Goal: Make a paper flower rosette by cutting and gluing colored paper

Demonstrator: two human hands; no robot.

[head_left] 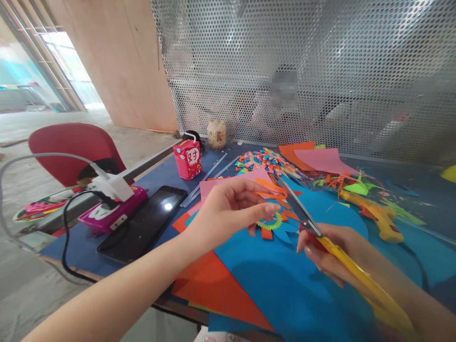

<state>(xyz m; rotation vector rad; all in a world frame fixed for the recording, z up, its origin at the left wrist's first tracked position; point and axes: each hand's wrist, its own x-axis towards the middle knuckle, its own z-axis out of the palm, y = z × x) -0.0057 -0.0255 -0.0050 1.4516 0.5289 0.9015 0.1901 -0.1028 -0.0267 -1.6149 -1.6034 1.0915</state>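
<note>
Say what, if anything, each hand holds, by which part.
Right hand: scissors, by yellow handles near the pivot. Left hand: orange paper at its fingertips; grip unclear.

Passage over the blue sheet's (pixel 292 294) near part

Scissors (pixel 342 257), then glue gun (pixel 375 213), obstruct the right; mesh panel (pixel 242 61), the back; the cord's (pixel 420 266) hidden run is unclear.

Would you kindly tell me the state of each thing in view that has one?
Scissors: held in the right hand, tips pointing away.
Left hand: near orange paper, grip unclear.
Glue gun: lying on its side.
Juice box: upright, straw in.
Phone: lying flat, reflecting a light.
Power strip: black plug fitted.
Blue paper: spread flat, partly covered.
</note>
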